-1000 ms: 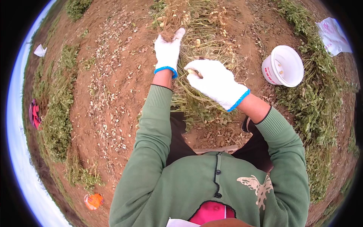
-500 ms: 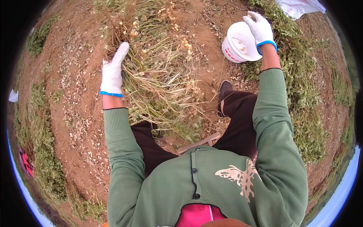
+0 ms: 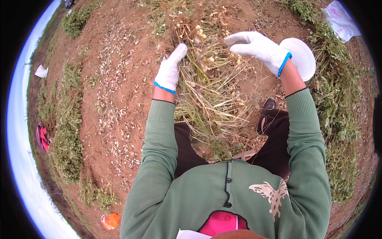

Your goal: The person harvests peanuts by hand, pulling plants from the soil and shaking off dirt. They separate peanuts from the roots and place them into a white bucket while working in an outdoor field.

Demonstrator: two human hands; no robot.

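A heap of pulled peanut plants (image 3: pixel 215 99) lies before me, with long pale stems toward my legs and roots with pods at its far end. My left hand (image 3: pixel 168 73), in a white knit glove with a blue cuff, is closed at the heap's left edge. Its thumb lies along the stems; the other fingers are mostly hidden. On the right, my gloved right hand (image 3: pixel 256 49) hovers beside the peanut pods (image 3: pixel 200 32), thumb and fingers apart with nothing between them. Behind that wrist stands a white bucket (image 3: pixel 305 59), partly covered by the hand and forearm.
A row of green plants (image 3: pixel 338 115) runs down the right side, with a white plastic sack (image 3: pixel 342 20) at its far end. More plants (image 3: pixel 67 131) line the left. Dry leaves litter the brown soil (image 3: pixel 115 79). An orange bag (image 3: pixel 110 221) lies at lower left.
My right hand has moved left from over the bucket to the peanut pods, and its fingers have spread. My left hand stays at the plants. The whole view has shifted.
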